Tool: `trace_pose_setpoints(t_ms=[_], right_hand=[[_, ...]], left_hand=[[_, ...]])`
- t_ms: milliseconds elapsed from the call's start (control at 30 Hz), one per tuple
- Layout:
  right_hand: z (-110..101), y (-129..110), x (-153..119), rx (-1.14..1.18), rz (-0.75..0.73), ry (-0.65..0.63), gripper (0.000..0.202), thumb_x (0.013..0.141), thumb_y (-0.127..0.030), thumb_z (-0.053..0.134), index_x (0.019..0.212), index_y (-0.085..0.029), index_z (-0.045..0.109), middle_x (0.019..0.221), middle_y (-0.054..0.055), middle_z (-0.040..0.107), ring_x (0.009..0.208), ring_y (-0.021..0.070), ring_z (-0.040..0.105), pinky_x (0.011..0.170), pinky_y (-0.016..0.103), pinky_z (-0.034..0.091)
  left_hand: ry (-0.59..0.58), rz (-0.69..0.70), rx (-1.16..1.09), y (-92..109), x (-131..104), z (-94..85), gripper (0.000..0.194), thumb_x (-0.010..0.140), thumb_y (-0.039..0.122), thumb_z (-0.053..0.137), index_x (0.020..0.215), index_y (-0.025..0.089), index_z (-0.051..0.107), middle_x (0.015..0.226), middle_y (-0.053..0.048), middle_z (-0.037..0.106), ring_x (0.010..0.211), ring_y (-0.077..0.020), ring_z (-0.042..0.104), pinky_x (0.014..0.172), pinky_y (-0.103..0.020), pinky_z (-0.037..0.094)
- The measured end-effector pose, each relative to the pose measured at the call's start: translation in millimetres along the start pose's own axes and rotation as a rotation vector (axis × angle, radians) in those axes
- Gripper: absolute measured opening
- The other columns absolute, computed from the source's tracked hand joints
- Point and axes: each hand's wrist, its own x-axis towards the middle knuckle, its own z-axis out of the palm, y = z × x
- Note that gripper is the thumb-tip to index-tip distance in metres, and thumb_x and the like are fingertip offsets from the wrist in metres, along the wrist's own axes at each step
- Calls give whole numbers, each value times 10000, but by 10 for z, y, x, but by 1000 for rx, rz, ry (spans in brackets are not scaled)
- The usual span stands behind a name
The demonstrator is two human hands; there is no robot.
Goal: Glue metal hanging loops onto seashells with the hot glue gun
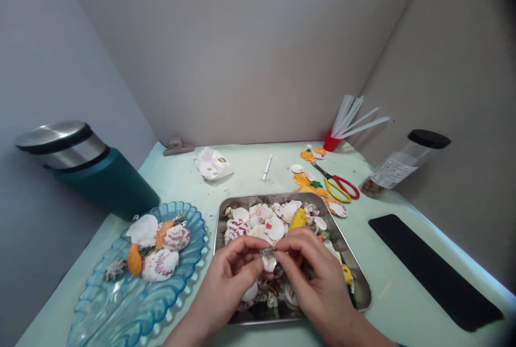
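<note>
Over a metal tray [363, 297] filled with shells, my left hand [237, 277] and my right hand [312, 271] meet at the middle. Between their fingertips is a small whitish shell [269, 261], pinched from both sides. White and purple-striped shells lie in the tray behind my fingers, with a yellow piece [298, 219] just beyond my right hand. My palms and wrists hide part of the tray's near contents.
A blue shell-shaped dish [121, 309] with shells stands left, before a teal bottle [108, 180]. Behind the tray are crumpled paper [212, 164], a white pen [267, 168], orange pieces and scissors [341, 188]. At right are a jar [397, 169] and a black strip [433, 271].
</note>
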Motion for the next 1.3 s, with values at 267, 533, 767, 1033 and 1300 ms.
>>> trace_pose_setpoints(t_ms=[267,533,767,1033,1300], right_hand=[[-10,-2,-18,29,-12,-50,128,869,-87,540,886,-193,610,804,41,563,768,175,573,654,290,477],[-2,-9,-10,1,-40,-46,135,867,-85,537,890,-196,609,807,42,544,759,176,574,643,292,482],[-7,7,-26,-46,-64,-73,148,864,-70,531,895,-181,625,803,52,533,725,170,557,617,289,473],[2,26,-34,-182,-146,-71,203,849,-35,519,939,-188,618,799,62,554,703,180,552,602,307,471],[-6,4,-26,-14,-99,-75,228,873,-52,523,1033,-197,596,876,59,591,802,172,585,690,286,491]], left_hand=[[-12,-30,-26,9,-7,4,215,777,297,707,955,184,669,811,-18,677,726,-132,656,696,-211,492],[-30,-10,-19,-8,-10,11,215,771,290,715,951,182,667,804,-15,672,733,-125,643,704,-207,497],[-20,7,27,-6,-12,13,196,779,278,703,930,167,643,776,-6,658,703,-123,645,692,-213,496],[-4,25,59,-14,-16,32,194,786,296,695,916,168,631,772,-9,645,712,-121,613,699,-222,496],[-13,37,5,-31,-3,-1,219,807,328,670,955,192,582,901,-25,611,780,-141,582,724,-265,512]])
